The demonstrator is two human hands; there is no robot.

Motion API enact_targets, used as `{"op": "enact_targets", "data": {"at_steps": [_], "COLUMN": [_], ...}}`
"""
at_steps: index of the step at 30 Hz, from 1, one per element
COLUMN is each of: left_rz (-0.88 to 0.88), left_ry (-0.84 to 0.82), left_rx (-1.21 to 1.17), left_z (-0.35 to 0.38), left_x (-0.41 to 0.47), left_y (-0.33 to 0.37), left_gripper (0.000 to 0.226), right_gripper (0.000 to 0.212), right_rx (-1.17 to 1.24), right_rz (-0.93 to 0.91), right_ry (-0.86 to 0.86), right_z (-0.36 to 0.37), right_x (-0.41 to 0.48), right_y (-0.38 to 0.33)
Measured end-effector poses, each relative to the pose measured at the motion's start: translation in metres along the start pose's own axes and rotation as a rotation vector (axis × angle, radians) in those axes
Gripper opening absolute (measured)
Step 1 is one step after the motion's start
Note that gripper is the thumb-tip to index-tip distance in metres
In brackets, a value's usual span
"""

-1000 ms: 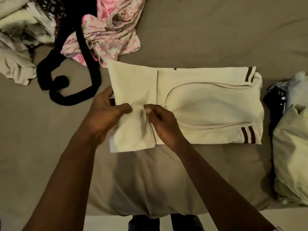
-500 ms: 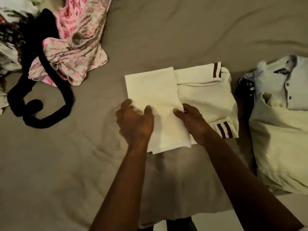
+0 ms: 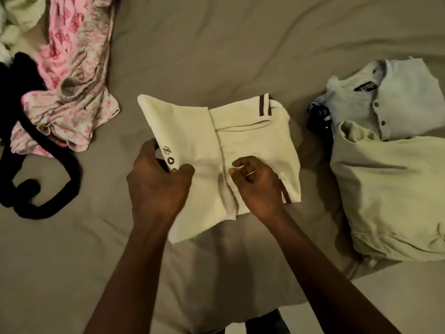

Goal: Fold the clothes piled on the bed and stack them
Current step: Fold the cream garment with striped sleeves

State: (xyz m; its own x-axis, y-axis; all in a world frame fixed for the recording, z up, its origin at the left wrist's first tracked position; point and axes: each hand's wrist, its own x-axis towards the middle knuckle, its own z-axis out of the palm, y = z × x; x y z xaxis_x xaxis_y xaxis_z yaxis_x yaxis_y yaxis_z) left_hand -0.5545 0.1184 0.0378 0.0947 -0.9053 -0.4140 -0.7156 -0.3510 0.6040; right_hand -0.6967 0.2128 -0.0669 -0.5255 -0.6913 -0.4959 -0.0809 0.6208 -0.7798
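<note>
Clothes lie in three groups on the bed, which fills almost the whole view. At the right sits the folded stack, with a pale green piece on top and a light button shirt under it. At the far left is the unfolded pile: a pink patterned garment and a black garment.

Between them, in the middle of the bed and well apart from both, is the cream shirt, already folded to a compact packet. Its long axis goes left to right, a little tilted. The dark red striped cuffs are at the right end and point toward the stack. The left flap is raised off the bed.

The left hand grips the left edge, thumb on top and fingers below. The right hand has curled fingers and seems to pinch the cloth at the middle fold.

I judge the step is the last fold, left half over right. To do it well, the right hand should hold the crease line firmly, and the left should bring the edge exactly onto the striped end, then press flat before lifting.
</note>
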Motion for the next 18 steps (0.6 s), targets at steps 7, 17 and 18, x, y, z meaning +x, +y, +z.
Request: {"op": "enact_targets", "data": {"at_steps": [7,17,18], "left_rz": [0.186,0.345,0.436], "left_ry": [-0.134,-0.328,-0.366], "left_rx": [0.044,0.188,0.266], "left_z": [0.106,0.155,0.149], "left_x": [-0.047,-0.046,-0.050], "left_y": [0.071,0.031,0.019], "left_gripper": [0.074,0.056,0.062], "right_gripper": [0.024,0.027,0.031], "right_rx": [0.601,-0.071,-0.058], "right_rz": [0.328,0.186,0.212], "right_ry": [0.098,0.183,0.146], "right_z": [-0.067,-0.100,-0.100], "right_x": [0.020,0.029,0.030], "right_y": [0.011,0.033,0.033]}}
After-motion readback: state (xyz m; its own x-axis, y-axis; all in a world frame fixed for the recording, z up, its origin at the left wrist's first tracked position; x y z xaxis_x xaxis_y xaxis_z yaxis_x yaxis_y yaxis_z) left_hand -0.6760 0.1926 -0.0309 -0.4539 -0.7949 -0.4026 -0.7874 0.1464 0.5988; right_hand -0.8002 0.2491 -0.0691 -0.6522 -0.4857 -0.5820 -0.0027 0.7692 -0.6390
